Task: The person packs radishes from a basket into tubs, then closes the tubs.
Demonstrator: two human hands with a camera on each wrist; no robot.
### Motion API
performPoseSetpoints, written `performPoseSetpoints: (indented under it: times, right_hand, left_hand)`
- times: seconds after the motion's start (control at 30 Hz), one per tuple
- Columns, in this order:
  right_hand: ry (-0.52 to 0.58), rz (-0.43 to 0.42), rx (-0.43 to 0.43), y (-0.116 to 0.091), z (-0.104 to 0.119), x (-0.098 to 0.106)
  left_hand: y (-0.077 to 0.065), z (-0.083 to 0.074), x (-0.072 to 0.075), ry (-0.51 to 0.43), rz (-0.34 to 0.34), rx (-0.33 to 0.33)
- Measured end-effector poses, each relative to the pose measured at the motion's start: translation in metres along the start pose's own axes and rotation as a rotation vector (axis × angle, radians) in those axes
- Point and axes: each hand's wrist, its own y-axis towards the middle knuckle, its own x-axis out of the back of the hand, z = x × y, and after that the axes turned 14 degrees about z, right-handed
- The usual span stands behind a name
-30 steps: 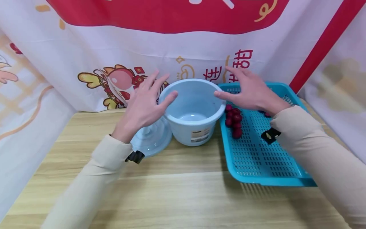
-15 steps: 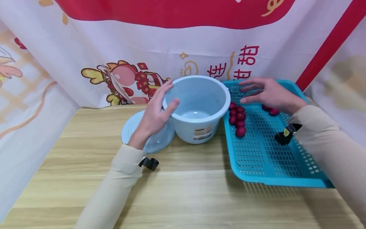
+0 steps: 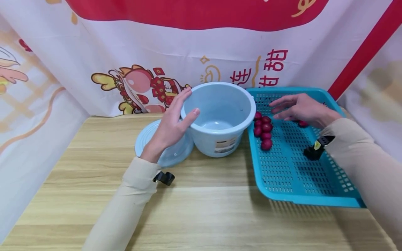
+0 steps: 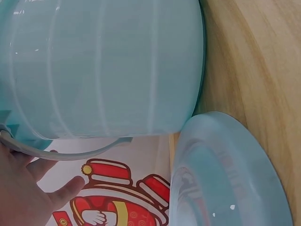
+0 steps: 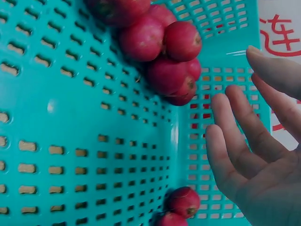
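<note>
My left hand [image 3: 172, 122] rests against the left rim of a light blue plastic bucket [image 3: 216, 136], fingers mostly straight and thumb over the rim. In the left wrist view, the bucket's handle [image 4: 70, 155] crosses by that hand's fingers. My right hand [image 3: 303, 108] hovers over the turquoise basket [image 3: 282, 198], fingers spread and slightly bent, with nothing in them. Small dark-red round fruits [image 3: 266, 129] lie clustered along the basket's left side. The right wrist view shows that cluster apart from my fingertips, with a couple more red fruits [image 5: 183, 202] lower down.
A light blue lid [image 3: 176, 153] lies on the wooden table [image 3: 201, 212], left of the bucket and partly behind my left hand. Behind everything hangs a white and red printed cloth [image 3: 176, 42]. The bucket stands close against the basket's left rim.
My right hand has left the bucket's right side and moved right and down over the basket. My left hand has settled against the bucket's left rim.
</note>
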Motion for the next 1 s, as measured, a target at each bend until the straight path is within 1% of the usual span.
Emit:
performPoseSetpoints:
  times: [0.1,0.37,0.63,0.77,1.0]
  right_hand:
    - [-0.012,0.016,-0.004,0.004,-0.005,-0.004]
    - [-0.032,0.133,0.008,0.009,-0.008,-0.014]
    - [-0.062,0.124,-0.006,0.009,-0.009,-0.015]
    - [-0.094,0.119,-0.008,0.011,-0.008,-0.015]
    - [-0.136,0.146,-0.025,0.012,-0.008,-0.018]
  left_hand:
    - [-0.001,0.0,0.0,-0.001,0.006,0.008]
    - [-0.003,0.001,-0.001,-0.012,0.001,0.018]
    - [0.0,-0.001,0.0,-0.011,0.0,-0.005]
    - [0.0,-0.002,0.0,-0.012,-0.007,-0.001]
    - [-0.001,-0.001,-0.001,-0.021,-0.01,0.001]
